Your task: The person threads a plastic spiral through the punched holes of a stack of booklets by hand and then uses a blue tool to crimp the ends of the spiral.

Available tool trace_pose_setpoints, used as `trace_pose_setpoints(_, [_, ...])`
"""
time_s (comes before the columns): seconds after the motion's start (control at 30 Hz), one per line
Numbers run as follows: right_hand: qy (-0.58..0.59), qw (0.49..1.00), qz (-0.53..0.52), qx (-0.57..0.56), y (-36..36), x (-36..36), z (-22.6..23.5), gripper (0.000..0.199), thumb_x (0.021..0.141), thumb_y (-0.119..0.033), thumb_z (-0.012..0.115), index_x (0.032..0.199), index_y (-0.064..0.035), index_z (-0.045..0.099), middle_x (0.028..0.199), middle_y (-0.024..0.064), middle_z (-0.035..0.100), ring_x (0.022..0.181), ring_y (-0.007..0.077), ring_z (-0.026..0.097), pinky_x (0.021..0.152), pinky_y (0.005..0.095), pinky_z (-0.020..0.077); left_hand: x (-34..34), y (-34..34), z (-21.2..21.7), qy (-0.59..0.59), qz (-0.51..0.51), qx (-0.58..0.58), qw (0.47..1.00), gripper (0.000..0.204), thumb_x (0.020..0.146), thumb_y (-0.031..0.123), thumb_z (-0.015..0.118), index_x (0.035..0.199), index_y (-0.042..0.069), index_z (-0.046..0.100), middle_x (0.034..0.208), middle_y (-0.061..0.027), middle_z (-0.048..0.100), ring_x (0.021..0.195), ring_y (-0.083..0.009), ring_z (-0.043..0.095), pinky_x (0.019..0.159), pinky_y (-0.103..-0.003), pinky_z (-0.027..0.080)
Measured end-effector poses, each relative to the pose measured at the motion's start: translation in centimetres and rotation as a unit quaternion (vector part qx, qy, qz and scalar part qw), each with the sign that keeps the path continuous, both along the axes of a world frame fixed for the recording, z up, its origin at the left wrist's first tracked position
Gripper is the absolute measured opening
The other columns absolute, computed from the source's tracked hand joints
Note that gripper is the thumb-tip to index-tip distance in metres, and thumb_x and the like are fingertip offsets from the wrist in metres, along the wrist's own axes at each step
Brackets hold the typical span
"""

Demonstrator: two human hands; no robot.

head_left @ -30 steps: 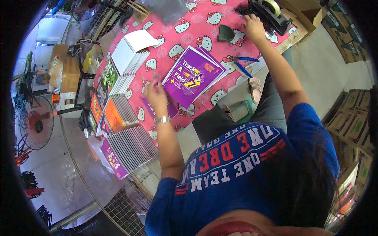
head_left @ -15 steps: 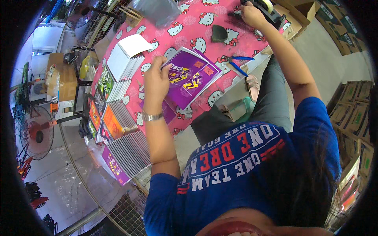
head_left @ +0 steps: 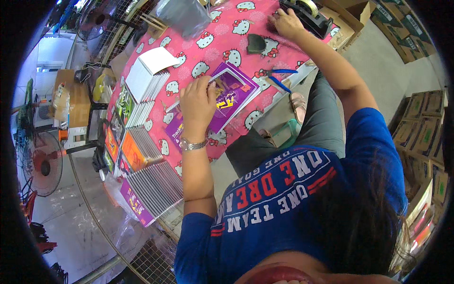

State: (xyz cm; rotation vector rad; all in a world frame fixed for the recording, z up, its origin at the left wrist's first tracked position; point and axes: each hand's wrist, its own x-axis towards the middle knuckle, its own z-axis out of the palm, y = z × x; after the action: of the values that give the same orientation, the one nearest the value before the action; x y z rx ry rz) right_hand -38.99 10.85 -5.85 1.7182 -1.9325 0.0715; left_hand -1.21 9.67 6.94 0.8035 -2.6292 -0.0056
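Observation:
My left hand (head_left: 197, 100), with a metal watch on its wrist, is closed at the left edge of a purple notebook (head_left: 235, 100). That notebook lies at the top of a few others on the table. Part of another purple notebook (head_left: 174, 127) shows to the left, under my wrist. Farther off, my right hand (head_left: 287, 24) is spread over a dark, bristly-looking bundle (head_left: 272, 23), beside a black tape dispenser (head_left: 309, 18). Its fingers look apart; the bundle is too blurred to name. Blue-handled pliers (head_left: 283, 79) rest near the table edge, and a dark green pad (head_left: 257, 43) lies beyond them.
Stacked notebooks line the left side: white (head_left: 150, 68), orange (head_left: 137, 150) and grey-edged purple ones (head_left: 152, 191). A grey bin (head_left: 184, 16) stands at the back of the pink patterned tablecloth (head_left: 222, 31). Cartons (head_left: 421, 125) are piled right; a fan (head_left: 43, 163) stands left.
My left hand has lowered the purple notebook onto the table and now lies over its left edge. My right hand has shifted left from beside the tape dispenser onto the dark bundle, fingers spreading.

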Motion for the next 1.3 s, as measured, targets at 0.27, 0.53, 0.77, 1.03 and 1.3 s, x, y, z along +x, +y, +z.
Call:
trace_pose_setpoints(0.27, [-0.168, 0.982, 0.023, 0.078, -2.5, -1.5, 0.8, 0.018, 0.083, -0.014, 0.053, 0.088, -0.0053, 0.068, 0.095, 0.0106, 0.067, 0.099, 0.0298, 0.064, 0.080, 0.0455, 0.0500, -0.1, 0.4, 0.2, -0.002, 0.013, 0.027, 1.000, 0.021, 0.089, 0.021, 0.058, 0.102, 0.005, 0.062, 0.099, -0.0122, 0.065, 0.092, -0.0305, 0.059, 0.082, -0.040, 0.041])
trace_pose_setpoints(0.53, [-0.189, 0.946, 0.001, 0.263, -5.0, -3.2, 2.9, 0.023, 0.080, -0.011, 0.053, 0.098, -0.0009, 0.064, 0.109, 0.0206, 0.060, 0.092, 0.0362, 0.064, 0.081, 0.0450, 0.0520, 0.0, 0.3, 0.1, 0.003, 0.017, 0.039, 0.999, 0.019, 0.089, 0.020, 0.059, 0.099, 0.005, 0.062, 0.098, -0.0117, 0.065, 0.093, -0.0294, 0.059, 0.081, -0.040, 0.040])
trace_pose_setpoints(0.77, [-0.237, 0.961, 0.010, 0.143, -3.9, -2.6, 2.6, 0.021, 0.079, -0.011, 0.056, 0.094, 0.0013, 0.064, 0.101, 0.0226, 0.065, 0.096, 0.0375, 0.063, 0.083, 0.0454, 0.0511, 0.1, 0.5, 0.3, 0.006, 0.017, 0.039, 0.999, 0.020, 0.089, 0.020, 0.059, 0.100, 0.004, 0.062, 0.097, -0.0117, 0.065, 0.093, -0.0293, 0.059, 0.081, -0.040, 0.040])
trace_pose_setpoints(1.03, [-0.217, 0.948, 0.047, 0.228, -5.4, -2.7, 2.1, 0.024, 0.075, -0.006, 0.056, 0.097, 0.0000, 0.062, 0.095, 0.0180, 0.064, 0.095, 0.0376, 0.062, 0.079, 0.0453, 0.0505, 0.1, 0.8, 0.5, 0.001, 0.017, 0.046, 0.999, 0.020, 0.088, 0.020, 0.059, 0.100, 0.005, 0.062, 0.097, -0.0111, 0.065, 0.091, -0.0281, 0.059, 0.082, -0.039, 0.039])
trace_pose_setpoints(1.3, [-0.094, 0.977, -0.013, 0.190, -4.8, -2.0, 1.7, 0.025, 0.082, -0.010, 0.054, 0.104, -0.0031, 0.063, 0.114, 0.0193, 0.062, 0.102, 0.0350, 0.063, 0.083, 0.0460, 0.0517, 0.3, 0.6, 0.0, 0.023, 0.002, 0.026, 0.999, 0.017, 0.087, 0.020, 0.061, 0.098, 0.007, 0.062, 0.092, -0.0092, 0.065, 0.085, -0.0264, 0.058, 0.077, -0.038, 0.038])
